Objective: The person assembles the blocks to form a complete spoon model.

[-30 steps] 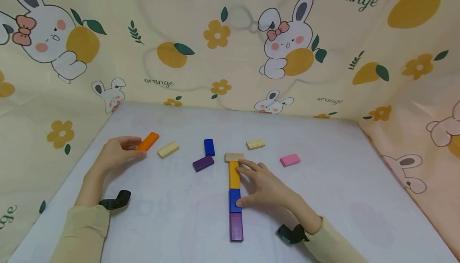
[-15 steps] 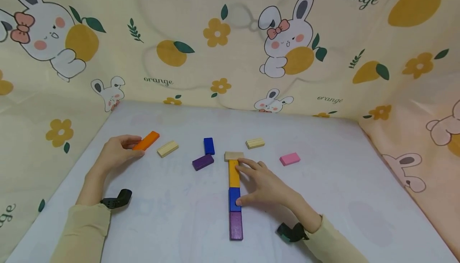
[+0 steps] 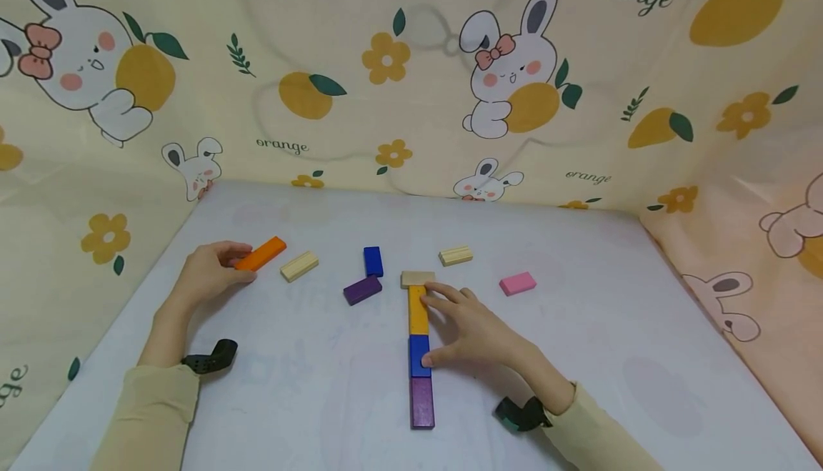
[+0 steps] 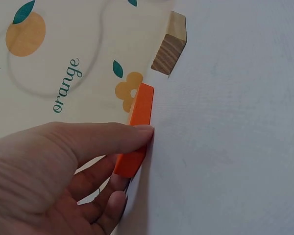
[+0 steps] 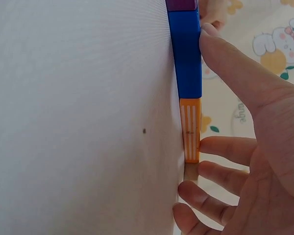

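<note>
My left hand (image 3: pixel 208 274) pinches an orange wooden block (image 3: pixel 260 253) at the table's left, thumb on one side and fingers behind, as the left wrist view also shows. At mid-table a row runs away from me: a purple block (image 3: pixel 422 403), a blue block (image 3: pixel 420 357), a yellow block (image 3: pixel 418 310), and a plain wood block (image 3: pixel 418 279) set crosswise at the far end. My right hand (image 3: pixel 479 331) rests along the row's right side with loosely bent fingers. Its thumb touches the blue block (image 5: pixel 187 54), and its fingertips are at the yellow block (image 5: pixel 190 129).
Loose blocks lie farther back: a plain one (image 3: pixel 299 266) beside the orange block, a blue one (image 3: pixel 373 261) against a purple one (image 3: pixel 363 290), another plain one (image 3: pixel 456 255) and a pink one (image 3: pixel 517 284). A rabbit-and-orange printed cloth (image 3: pixel 347 42) surrounds the white table (image 3: pixel 308 385).
The orange block has turned slightly in my left hand, its near end now farther left. My right hand and the row of blocks stay put.
</note>
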Demonstrator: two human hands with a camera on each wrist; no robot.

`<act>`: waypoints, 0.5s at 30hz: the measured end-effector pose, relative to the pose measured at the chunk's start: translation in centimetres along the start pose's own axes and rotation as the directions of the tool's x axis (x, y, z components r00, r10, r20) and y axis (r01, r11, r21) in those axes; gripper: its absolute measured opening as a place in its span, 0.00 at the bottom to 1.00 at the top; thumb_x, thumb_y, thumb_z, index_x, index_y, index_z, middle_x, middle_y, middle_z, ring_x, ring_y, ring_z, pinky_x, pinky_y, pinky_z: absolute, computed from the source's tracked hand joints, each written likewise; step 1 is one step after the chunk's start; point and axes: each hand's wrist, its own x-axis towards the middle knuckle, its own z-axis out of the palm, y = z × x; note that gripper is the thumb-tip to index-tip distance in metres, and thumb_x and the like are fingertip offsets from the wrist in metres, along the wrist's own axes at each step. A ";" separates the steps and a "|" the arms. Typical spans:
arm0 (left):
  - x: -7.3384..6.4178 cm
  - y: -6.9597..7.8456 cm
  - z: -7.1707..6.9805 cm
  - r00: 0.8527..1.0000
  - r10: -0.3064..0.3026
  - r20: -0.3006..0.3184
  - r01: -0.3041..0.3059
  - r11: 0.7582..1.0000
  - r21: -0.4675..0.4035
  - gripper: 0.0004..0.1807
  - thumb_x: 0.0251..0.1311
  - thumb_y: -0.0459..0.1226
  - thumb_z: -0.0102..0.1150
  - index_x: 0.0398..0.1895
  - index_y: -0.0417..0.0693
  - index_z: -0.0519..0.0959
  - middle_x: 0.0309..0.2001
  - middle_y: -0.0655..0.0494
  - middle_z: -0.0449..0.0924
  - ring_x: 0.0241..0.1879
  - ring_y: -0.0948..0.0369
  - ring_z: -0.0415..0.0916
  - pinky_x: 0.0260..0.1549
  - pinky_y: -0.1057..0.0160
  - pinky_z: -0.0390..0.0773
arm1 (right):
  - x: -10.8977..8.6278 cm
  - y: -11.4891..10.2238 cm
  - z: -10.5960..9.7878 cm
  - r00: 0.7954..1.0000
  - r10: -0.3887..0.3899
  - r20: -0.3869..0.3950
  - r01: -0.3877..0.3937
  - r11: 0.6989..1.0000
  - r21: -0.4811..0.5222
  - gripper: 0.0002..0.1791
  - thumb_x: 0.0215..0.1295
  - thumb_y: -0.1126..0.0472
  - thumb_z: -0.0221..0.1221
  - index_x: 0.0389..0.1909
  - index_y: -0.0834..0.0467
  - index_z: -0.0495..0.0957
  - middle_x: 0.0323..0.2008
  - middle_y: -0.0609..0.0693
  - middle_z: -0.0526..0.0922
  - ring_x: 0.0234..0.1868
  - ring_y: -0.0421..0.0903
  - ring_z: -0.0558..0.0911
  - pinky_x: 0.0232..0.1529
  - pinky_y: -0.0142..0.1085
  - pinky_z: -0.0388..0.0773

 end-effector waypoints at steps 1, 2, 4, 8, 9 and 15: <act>0.0 0.0 0.0 1.000 -0.001 -0.003 0.001 1.000 0.002 0.29 0.56 0.36 0.71 0.59 0.33 0.75 0.52 0.34 0.77 0.50 0.42 0.72 0.55 0.41 0.70 | 0.0 0.0 0.0 1.000 -0.002 -0.001 0.002 1.000 -0.001 0.53 0.46 0.30 0.69 0.71 0.51 0.67 0.75 0.49 0.56 0.67 0.59 0.61 0.59 0.59 0.68; 0.0 -0.1 0.0 1.000 0.000 -0.005 0.000 1.000 0.003 0.29 0.56 0.36 0.71 0.59 0.34 0.75 0.52 0.34 0.77 0.50 0.42 0.72 0.55 0.41 0.70 | 0.0 0.0 0.0 1.000 -0.002 -0.001 0.002 1.000 -0.003 0.53 0.46 0.30 0.69 0.71 0.51 0.67 0.75 0.49 0.56 0.67 0.59 0.61 0.59 0.59 0.68; 0.0 -0.1 0.0 1.000 0.002 -0.010 -0.002 1.000 0.007 0.28 0.56 0.36 0.71 0.59 0.34 0.75 0.52 0.34 0.77 0.50 0.42 0.72 0.55 0.41 0.70 | 0.0 0.0 0.0 1.000 -0.004 -0.004 0.004 1.000 -0.007 0.53 0.46 0.30 0.69 0.71 0.51 0.67 0.75 0.49 0.56 0.67 0.59 0.62 0.59 0.59 0.68; 0.1 -0.1 0.0 1.000 0.014 -0.013 -0.014 1.000 0.012 0.28 0.57 0.35 0.70 0.59 0.33 0.75 0.52 0.33 0.77 0.50 0.42 0.72 0.55 0.41 0.70 | 0.0 0.1 0.0 1.000 -0.007 -0.011 0.007 1.000 -0.010 0.53 0.46 0.30 0.69 0.71 0.51 0.67 0.75 0.49 0.56 0.66 0.58 0.62 0.59 0.58 0.69; 0.1 -0.1 0.0 1.000 0.015 -0.013 -0.015 1.000 0.012 0.28 0.57 0.35 0.70 0.59 0.33 0.75 0.52 0.33 0.77 0.50 0.42 0.72 0.55 0.40 0.70 | 0.0 0.1 0.0 1.000 -0.009 -0.012 0.009 1.000 -0.009 0.53 0.46 0.30 0.69 0.71 0.51 0.67 0.75 0.49 0.56 0.66 0.58 0.62 0.59 0.58 0.68; -0.1 0.2 0.0 1.000 0.020 -0.019 -0.020 1.000 0.016 0.27 0.57 0.33 0.69 0.59 0.32 0.74 0.53 0.32 0.76 0.51 0.41 0.72 0.55 0.40 0.70 | 0.0 0.2 0.1 1.000 -0.016 -0.014 0.016 1.000 -0.002 0.53 0.46 0.30 0.69 0.71 0.51 0.67 0.75 0.49 0.56 0.66 0.58 0.62 0.59 0.58 0.68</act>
